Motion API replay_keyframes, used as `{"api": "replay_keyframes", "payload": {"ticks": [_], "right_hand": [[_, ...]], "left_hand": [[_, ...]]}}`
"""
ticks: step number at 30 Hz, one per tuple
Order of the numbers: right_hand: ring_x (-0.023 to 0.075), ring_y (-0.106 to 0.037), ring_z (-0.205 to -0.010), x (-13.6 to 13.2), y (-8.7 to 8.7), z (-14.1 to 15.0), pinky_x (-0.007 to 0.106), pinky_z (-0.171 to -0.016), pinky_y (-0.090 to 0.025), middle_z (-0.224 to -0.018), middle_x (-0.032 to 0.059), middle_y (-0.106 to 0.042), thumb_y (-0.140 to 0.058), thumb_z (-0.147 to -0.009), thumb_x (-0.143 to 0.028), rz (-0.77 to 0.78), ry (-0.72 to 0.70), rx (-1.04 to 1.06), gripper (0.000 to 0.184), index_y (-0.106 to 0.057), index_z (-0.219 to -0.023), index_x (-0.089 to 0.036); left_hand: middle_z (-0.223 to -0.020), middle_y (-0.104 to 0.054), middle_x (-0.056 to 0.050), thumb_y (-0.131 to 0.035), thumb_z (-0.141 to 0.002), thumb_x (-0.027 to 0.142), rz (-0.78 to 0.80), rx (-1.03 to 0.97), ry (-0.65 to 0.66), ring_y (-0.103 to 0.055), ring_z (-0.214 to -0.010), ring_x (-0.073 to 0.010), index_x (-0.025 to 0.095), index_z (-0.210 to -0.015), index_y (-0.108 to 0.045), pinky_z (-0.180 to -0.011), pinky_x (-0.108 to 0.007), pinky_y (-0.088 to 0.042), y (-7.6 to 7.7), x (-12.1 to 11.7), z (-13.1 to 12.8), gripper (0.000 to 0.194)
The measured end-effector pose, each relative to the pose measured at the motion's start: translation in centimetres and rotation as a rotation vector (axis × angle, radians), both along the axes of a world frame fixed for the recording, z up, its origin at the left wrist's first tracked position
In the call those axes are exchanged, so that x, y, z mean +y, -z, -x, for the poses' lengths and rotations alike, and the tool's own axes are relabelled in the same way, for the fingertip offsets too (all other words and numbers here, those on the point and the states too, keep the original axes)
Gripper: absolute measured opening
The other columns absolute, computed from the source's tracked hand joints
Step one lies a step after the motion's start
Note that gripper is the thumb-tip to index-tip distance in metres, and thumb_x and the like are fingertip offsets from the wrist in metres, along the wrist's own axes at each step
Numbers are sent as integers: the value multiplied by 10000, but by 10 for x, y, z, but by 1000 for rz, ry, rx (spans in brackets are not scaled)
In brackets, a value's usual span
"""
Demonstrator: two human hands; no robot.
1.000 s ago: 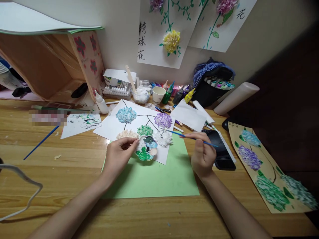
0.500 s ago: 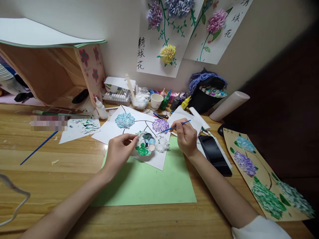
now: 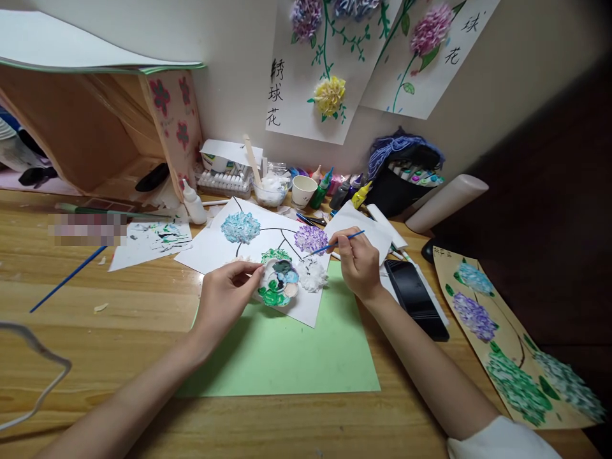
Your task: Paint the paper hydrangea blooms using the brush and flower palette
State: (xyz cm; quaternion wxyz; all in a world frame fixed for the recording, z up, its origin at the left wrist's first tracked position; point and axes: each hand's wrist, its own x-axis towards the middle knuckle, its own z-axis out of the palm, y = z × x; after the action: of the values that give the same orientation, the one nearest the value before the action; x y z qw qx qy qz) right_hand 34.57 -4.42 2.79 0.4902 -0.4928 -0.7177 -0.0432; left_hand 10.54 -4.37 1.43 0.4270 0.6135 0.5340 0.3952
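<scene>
My left hand (image 3: 228,294) pinches the rim of a paint palette (image 3: 289,294), whose wells hold green, dark, blue and pale pink paint. Between the fingers of my right hand (image 3: 357,262) is a thin blue paintbrush (image 3: 324,248). Its tip is over the top of the white textured flower (image 3: 312,275); whether it touches I cannot tell. This flower is on a sheet of white paper (image 3: 273,219) with drawn dark stems, a blue flower (image 3: 240,227) and a purple flower (image 3: 310,239). The palette partly covers a green flower (image 3: 276,254) and almost all of a cream one.
Green paper (image 3: 287,363) lies under the white sheet. A phone (image 3: 414,299) and a finished flower picture (image 3: 514,306) are on the right. Behind stand a paper cup (image 3: 304,191), paint bottles (image 3: 323,189) and a glue bottle (image 3: 193,203). Another blue paintbrush (image 3: 67,280) rests at left.
My right hand has moved left with the paintbrush, from beside the phone to near the purple and white flowers. My left hand keeps the palette in about the same place.
</scene>
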Motion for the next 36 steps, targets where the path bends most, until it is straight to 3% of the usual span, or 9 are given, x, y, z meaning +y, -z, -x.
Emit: {"api": "replay_keyframes", "payload": {"ticks": [36], "right_hand": [[152,-585,-654,-2,-5,-3,308,-654,-467,-685,15,-597,-371,-966,-255,27,-11,-4,285,-562,-758,-218]], "left_hand": [[-876,-751,-66,-656,-761,431,-23,16,0,-672,-719,-177,168,-873,-750,-645,-257,-528,2,-1,1,301]]}}
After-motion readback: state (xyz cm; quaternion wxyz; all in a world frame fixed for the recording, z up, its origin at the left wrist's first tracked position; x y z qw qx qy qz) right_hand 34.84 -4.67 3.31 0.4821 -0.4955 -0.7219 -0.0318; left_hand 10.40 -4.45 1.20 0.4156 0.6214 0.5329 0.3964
